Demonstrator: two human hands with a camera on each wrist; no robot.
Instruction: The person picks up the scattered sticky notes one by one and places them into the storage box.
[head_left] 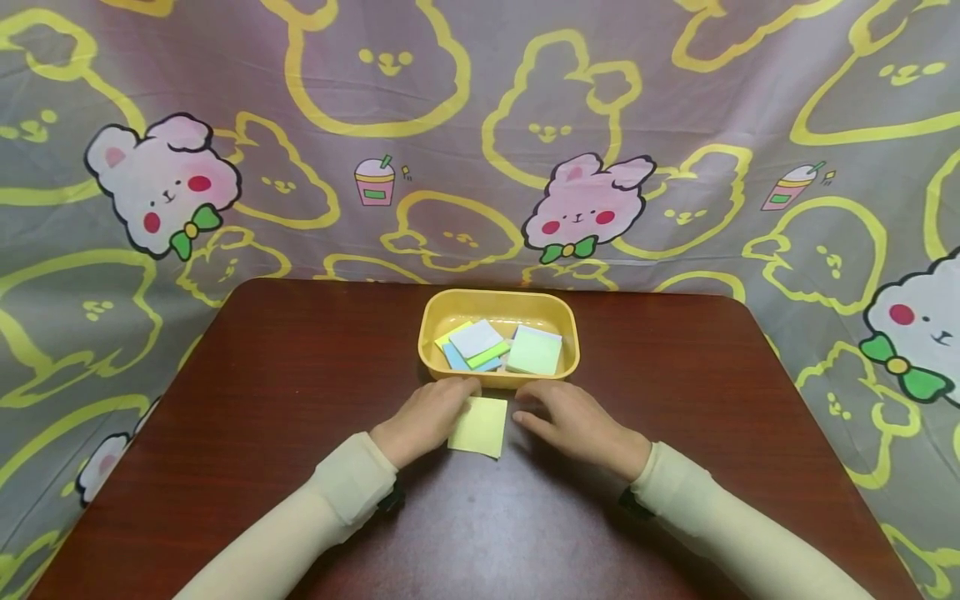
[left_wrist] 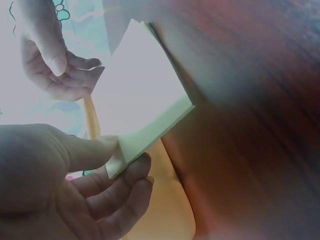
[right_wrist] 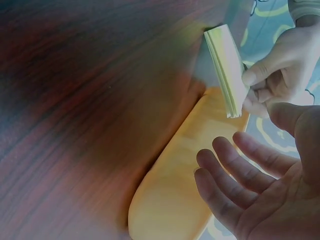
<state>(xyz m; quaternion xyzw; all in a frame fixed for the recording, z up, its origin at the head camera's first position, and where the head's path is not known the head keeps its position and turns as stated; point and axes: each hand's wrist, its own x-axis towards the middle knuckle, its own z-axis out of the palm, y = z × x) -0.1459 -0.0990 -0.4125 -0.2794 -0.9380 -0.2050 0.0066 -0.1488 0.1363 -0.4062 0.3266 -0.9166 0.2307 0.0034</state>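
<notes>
A pad of yellow sticky notes (head_left: 477, 427) is pinched at one edge by my left hand (head_left: 426, 419), just in front of the yellow plastic bin. In the left wrist view the thumb lies over the top of the pad (left_wrist: 145, 82), with fingers beneath it. My right hand (head_left: 581, 422) is beside the pad, apart from it, its fingers loosely bent and holding nothing. The right wrist view shows that palm (right_wrist: 270, 200) facing up near the bin's side, and the pad's layered edge (right_wrist: 223, 75) in the other hand.
The yellow bin (head_left: 498, 381) stands on the dark brown table (head_left: 315, 367). Inside lie a pale green pad (head_left: 535, 351) and a pile of white, blue and yellow-green pads (head_left: 477, 340). A patterned cloth (head_left: 450, 108) hangs behind the table and along its sides.
</notes>
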